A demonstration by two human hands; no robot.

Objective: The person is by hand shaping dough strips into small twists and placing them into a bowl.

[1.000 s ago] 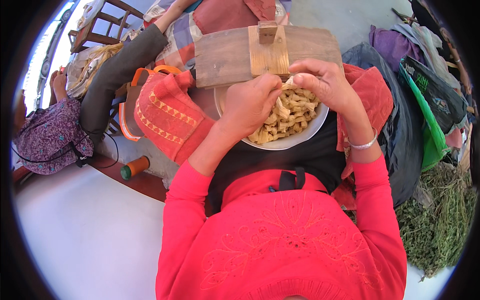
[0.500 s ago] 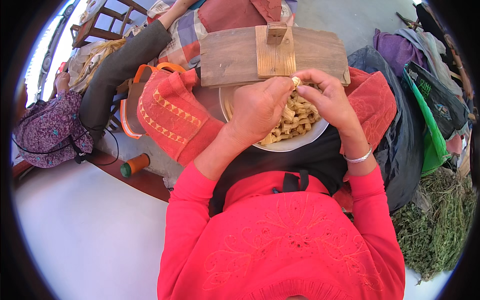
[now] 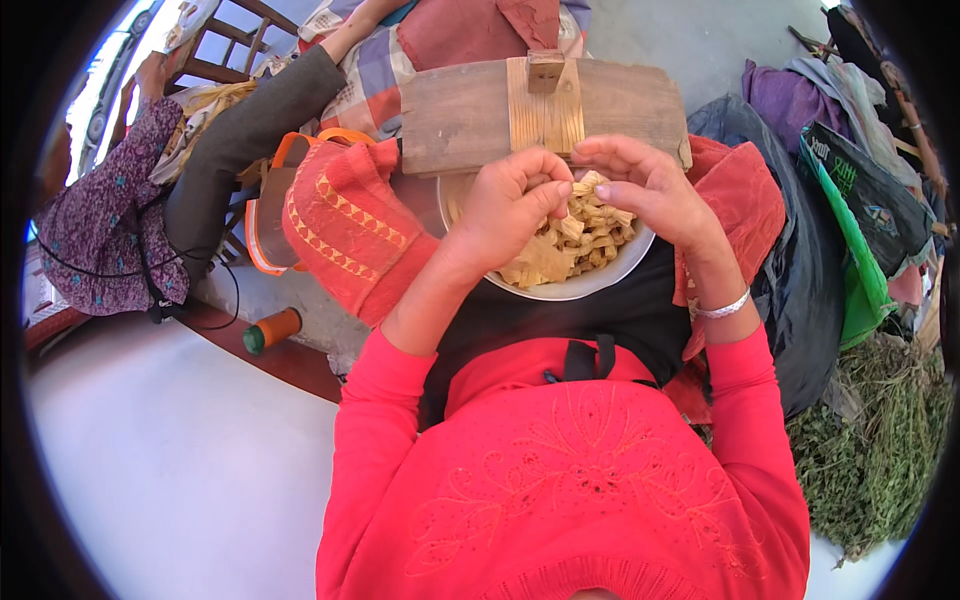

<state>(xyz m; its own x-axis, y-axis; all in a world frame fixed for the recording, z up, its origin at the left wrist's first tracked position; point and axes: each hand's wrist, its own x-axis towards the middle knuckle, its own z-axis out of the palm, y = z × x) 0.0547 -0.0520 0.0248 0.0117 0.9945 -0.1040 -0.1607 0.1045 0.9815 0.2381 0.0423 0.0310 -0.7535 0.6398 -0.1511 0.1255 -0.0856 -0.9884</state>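
A white bowl (image 3: 572,291) on my lap holds many pale yellow folded, woven-looking strip pieces (image 3: 590,241); their material is not clear to me. My left hand (image 3: 510,205) is over the bowl's left part, thumb and forefinger pinched together. Whatever sits in that pinch is mostly hidden. Opposite it, my right hand (image 3: 660,190) curves over the right part, its fingers apart from its thumb. One short folded strip (image 3: 592,186) lies between the two hands by the right thumb; whether it is touched I cannot tell.
A wooden board (image 3: 455,112) with an upright block (image 3: 545,72) spans the bowl's far side. Red cloth (image 3: 345,225) covers my left knee. A green-orange spool (image 3: 272,330) stands left. Black plastic (image 3: 790,300) and dried plants (image 3: 870,450) are right. Another person's sleeve (image 3: 115,230) shows at left.
My hands have come apart slightly from their joint hold on a small piece, and my right fingers have opened. The other person's arm at left has risen.
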